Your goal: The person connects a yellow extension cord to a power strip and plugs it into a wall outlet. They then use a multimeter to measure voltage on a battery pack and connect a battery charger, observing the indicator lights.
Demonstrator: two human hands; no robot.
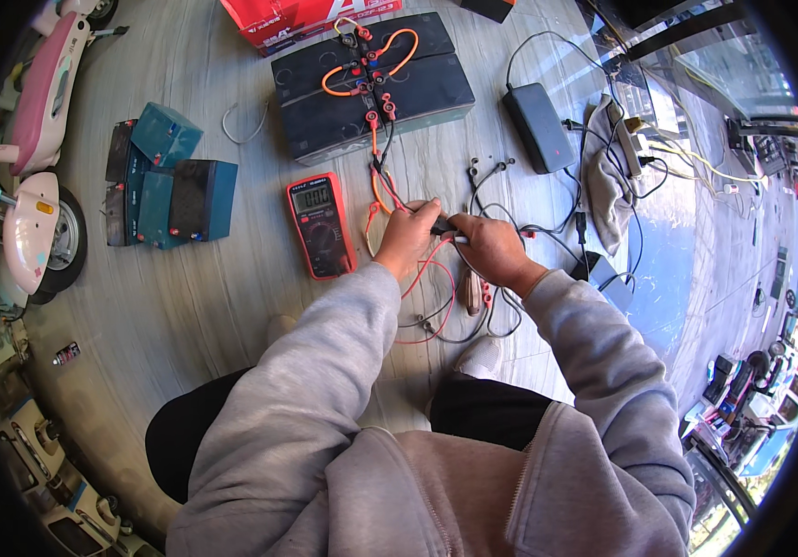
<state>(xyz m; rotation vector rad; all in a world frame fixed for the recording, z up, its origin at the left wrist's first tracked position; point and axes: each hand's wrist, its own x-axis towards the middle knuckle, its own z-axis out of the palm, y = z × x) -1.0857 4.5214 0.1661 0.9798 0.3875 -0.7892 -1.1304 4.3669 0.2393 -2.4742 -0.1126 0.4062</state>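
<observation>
Both hands are closed and nearly meeting, fingertips pinching at a small black connector point(442, 226) between them; left hand point(405, 241) on the side where the pack's leads come in, right hand point(494, 249) opposite. Fingers cover much of it, so exact contact can't be told.

Handling, by judgement: connector light, hard-shelled, perhaps slick; best taken by the housing, not pulled by the wire. Red test lead point(452, 277), looped just below the hands, looks thin and limp, likely to snag. Orange jumper wire point(405, 58), on the battery pack point(431, 79) ahead of the hands, seems springier; its lugs want gentle treatment. Pack itself probably very heavy, hard-cased; lift from beneath at the ends, clear of the terminals.

Red-cased multimeter point(322, 227) lies face up near the left hand: light, display the fragile part, grip by the side edges.

Surface: grey wood-look floor point(167, 316), seemingly smooth. Well left of the hands, a cluster of teal-and-black batteries point(169, 135), and beyond these a pink scooter point(51, 88). Ahead and right, black charger brick point(538, 127); farther right, crumpled grey cloth point(606, 190) beside a white power strip point(630, 147). Beyond the pack, a red carton point(274, 26).
</observation>
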